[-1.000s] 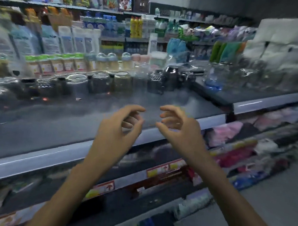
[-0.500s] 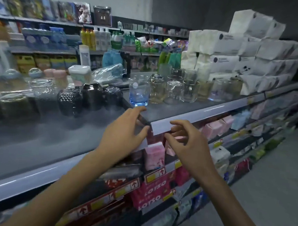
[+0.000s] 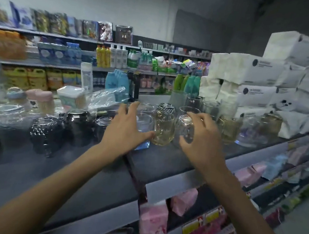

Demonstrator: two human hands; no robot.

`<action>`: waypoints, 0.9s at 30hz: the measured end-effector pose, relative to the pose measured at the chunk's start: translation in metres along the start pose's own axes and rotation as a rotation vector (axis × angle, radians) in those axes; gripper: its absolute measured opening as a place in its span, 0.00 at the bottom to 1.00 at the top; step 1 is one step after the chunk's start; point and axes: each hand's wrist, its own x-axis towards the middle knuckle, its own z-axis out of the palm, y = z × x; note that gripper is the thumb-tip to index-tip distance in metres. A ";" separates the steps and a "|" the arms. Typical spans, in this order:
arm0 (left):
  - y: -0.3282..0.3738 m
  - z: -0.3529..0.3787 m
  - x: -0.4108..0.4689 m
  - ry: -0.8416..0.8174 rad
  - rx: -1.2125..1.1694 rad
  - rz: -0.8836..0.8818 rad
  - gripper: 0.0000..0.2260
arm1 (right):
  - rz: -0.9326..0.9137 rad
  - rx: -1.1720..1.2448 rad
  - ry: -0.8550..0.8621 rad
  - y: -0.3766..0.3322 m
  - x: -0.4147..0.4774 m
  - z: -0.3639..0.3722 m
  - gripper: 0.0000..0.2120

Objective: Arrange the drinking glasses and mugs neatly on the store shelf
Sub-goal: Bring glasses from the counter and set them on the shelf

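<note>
Several drinking glasses stand in a cluster on the grey store shelf (image 3: 164, 163). My left hand (image 3: 124, 131) reaches over a blue-tinted glass (image 3: 145, 123) with its fingers spread and nearly straight, and its thumb lies by the glass's lower right side. An amber-tinted glass (image 3: 162, 130) stands between my hands, touched by neither. My right hand (image 3: 202, 139) curls round a small clear glass (image 3: 186, 127), fingers over its top and thumb low on its front. More clear and gold-patterned glasses (image 3: 228, 128) stand to the right and behind.
Dark and clear glasses (image 3: 79, 122) line the shelf to the left. White tissue packs (image 3: 264, 73) are stacked at the right end. Plastic-wrapped goods (image 3: 107, 98) lie behind the glasses. Pink packs (image 3: 152, 222) fill the shelf below. The shelf's front strip is bare.
The view swung right and closer. Both hands moved forward from the shelf's front edge to the cluster of glasses, and the right hand closed round the clear glass.
</note>
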 end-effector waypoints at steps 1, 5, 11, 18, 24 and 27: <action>-0.002 0.003 0.003 -0.011 -0.036 -0.018 0.45 | -0.005 -0.062 -0.012 0.007 0.008 0.004 0.35; -0.008 0.013 0.009 0.014 -0.122 -0.054 0.47 | -0.102 -0.283 -0.064 0.025 0.029 0.012 0.39; -0.027 0.020 0.009 0.004 -0.296 -0.167 0.53 | -0.180 -0.457 -0.275 0.029 0.048 0.011 0.38; -0.027 0.021 0.003 0.027 -0.387 -0.254 0.45 | -0.157 -0.396 -0.432 0.030 0.068 0.000 0.39; -0.020 0.017 0.001 0.063 -0.412 -0.320 0.41 | -0.159 -0.270 -0.431 0.033 0.068 -0.006 0.46; -0.014 0.016 -0.002 0.088 -0.416 -0.328 0.40 | -0.147 -0.206 -0.375 0.036 0.067 -0.013 0.49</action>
